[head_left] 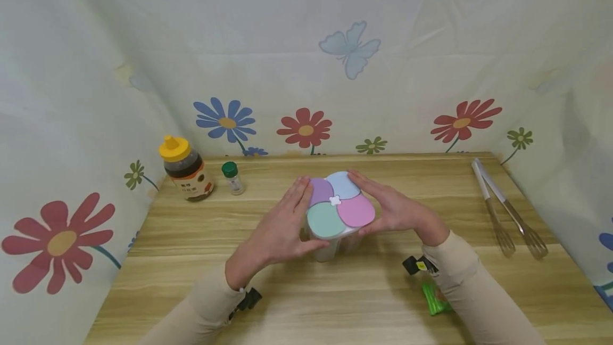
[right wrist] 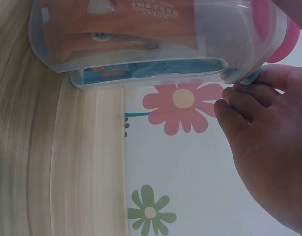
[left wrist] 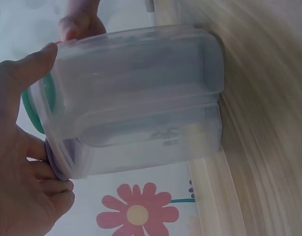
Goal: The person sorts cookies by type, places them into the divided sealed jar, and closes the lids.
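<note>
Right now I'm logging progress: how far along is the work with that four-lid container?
Done: the container stands mid-table, and two compartments already hold packets in the right wrist view. In hand: left hand and right hand grip its sides. Left: all four lids look closed; honey bottle and whisks sit untouched.

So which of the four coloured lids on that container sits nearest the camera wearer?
The teal-green lid, at the front-left of the container. The pink lid is front-right but slightly farther; the purple lid and the light blue lid sit at the back.
</note>
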The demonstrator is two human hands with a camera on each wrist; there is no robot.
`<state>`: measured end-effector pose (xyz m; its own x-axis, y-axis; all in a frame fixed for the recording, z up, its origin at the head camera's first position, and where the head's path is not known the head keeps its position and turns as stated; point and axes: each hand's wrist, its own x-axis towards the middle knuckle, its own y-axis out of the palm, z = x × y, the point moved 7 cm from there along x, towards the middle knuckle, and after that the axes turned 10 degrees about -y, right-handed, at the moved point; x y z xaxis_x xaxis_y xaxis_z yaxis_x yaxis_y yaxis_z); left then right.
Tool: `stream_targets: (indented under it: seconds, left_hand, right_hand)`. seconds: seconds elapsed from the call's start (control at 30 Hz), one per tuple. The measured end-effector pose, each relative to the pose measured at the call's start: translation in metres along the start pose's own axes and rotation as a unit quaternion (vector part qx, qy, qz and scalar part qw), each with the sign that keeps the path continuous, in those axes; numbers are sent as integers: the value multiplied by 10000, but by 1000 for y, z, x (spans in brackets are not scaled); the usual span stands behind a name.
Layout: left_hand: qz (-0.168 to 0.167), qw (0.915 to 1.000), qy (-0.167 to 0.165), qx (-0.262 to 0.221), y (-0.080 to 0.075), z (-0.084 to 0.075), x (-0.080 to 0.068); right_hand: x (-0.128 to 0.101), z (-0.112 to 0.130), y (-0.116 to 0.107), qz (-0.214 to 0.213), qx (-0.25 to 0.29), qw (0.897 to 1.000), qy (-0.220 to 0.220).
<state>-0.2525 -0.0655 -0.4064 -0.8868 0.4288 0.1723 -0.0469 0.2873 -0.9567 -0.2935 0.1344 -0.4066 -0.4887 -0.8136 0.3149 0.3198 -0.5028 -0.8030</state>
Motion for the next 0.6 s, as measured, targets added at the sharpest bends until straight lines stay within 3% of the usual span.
stream_targets:
  seconds: [0.33, 0.6]
  left_hand:
    - [-235, 9992, -252, 189, 4, -6, -6]
    - [-180, 9990, -328, 235, 4, -7, -5]
  right_hand:
    - [2, -9, 0, 167, 455, 9988, 42]
    - [3, -7, -1, 174, 334, 9993, 77]
